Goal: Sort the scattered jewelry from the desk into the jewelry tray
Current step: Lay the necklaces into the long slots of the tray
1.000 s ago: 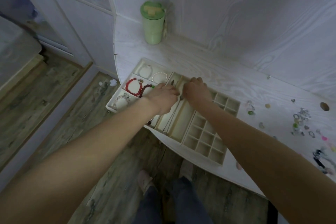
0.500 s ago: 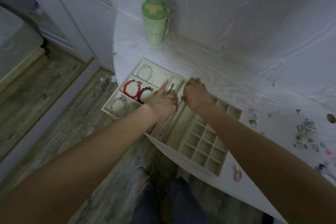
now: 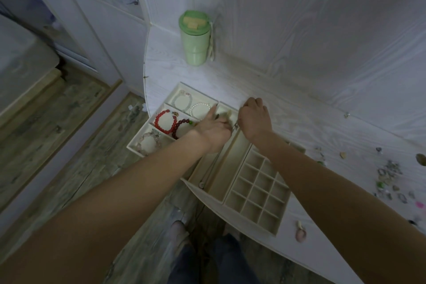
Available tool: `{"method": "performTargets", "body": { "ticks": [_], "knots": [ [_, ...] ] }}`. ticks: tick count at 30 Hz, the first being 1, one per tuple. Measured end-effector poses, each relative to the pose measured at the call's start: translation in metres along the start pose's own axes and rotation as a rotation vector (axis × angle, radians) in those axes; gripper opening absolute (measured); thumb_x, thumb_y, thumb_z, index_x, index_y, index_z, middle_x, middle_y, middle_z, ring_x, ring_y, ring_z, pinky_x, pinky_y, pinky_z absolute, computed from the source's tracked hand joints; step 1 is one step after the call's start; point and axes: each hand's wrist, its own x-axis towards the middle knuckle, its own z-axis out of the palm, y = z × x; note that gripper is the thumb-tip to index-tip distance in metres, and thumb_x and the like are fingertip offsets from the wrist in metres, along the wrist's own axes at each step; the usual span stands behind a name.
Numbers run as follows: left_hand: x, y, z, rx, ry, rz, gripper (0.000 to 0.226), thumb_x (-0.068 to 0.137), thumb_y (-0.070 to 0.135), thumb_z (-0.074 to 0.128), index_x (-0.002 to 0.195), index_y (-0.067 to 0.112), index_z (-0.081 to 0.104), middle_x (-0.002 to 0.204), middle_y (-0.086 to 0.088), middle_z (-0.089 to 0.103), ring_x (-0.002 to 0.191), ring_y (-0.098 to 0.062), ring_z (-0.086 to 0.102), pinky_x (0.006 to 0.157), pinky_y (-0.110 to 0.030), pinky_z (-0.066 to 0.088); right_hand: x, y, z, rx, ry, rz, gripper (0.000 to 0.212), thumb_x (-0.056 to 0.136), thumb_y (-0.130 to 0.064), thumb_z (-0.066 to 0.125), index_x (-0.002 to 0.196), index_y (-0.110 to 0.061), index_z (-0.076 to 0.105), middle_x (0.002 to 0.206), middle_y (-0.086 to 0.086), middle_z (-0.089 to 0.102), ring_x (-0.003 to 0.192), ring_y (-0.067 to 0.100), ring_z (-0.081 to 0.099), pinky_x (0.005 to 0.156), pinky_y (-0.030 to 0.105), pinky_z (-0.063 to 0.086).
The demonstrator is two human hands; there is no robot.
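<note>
Both hands are working over the long slot of the jewelry tray (image 3: 255, 214). The left hand (image 3: 213, 132) is lying with its forefinger stretched out, the right hand (image 3: 254, 120) curled, seemingly pinching the thin necklace (image 3: 208, 172), whose chain is trailing down the slot. Loose jewelry (image 3: 389, 175) is lying scattered on the desk (image 3: 299, 127) well to the right

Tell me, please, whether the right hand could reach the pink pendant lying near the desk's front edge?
Probably yes: the pink pendant lies in the open on the desk, beside the tray, under the right forearm; the right hand need only draw back.
</note>
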Motion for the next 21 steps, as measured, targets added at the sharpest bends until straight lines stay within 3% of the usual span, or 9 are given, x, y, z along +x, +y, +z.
{"method": "performTargets", "body": {
  "ticks": [7,16,21],
  "knots": [
    [0.007,-0.003,-0.005,-0.008,-0.035,-0.008,0.049,0.088,0.011,0.049,0.137,0.014,0.043,0.149,-0.002,0.033,0.144,-0.018,0.010,0.114,-0.057,-0.006,0.001,0.006,0.000,-0.021,0.017,-0.016,0.022,0.086,-0.007,0.059,0.107,-0.003,0.064,0.122,0.013,0.046,0.116,0.031,0.037,0.089,0.034,0.034],
    [0.006,-0.004,0.000,-0.064,-0.025,-0.010,0.048,0.087,0.005,0.047,0.134,0.015,0.045,0.150,-0.007,0.029,0.144,-0.018,0.010,0.116,-0.054,-0.006,-0.005,0.003,0.003,-0.038,0.021,-0.061,0.020,0.088,-0.008,0.055,0.105,-0.007,0.066,0.123,0.011,0.046,0.117,0.030,0.037,0.091,0.035,0.034],
    [0.001,-0.005,0.004,-0.072,-0.013,0.019,0.058,0.085,-0.004,0.044,0.141,0.014,0.038,0.154,-0.007,0.022,0.146,-0.018,0.006,0.118,-0.047,-0.004,-0.018,0.010,-0.002,0.012,-0.003,-0.072,0.023,0.092,-0.008,0.048,0.108,-0.009,0.065,0.120,0.009,0.052,0.112,0.027,0.044,0.090,0.035,0.035]
  ]
}}
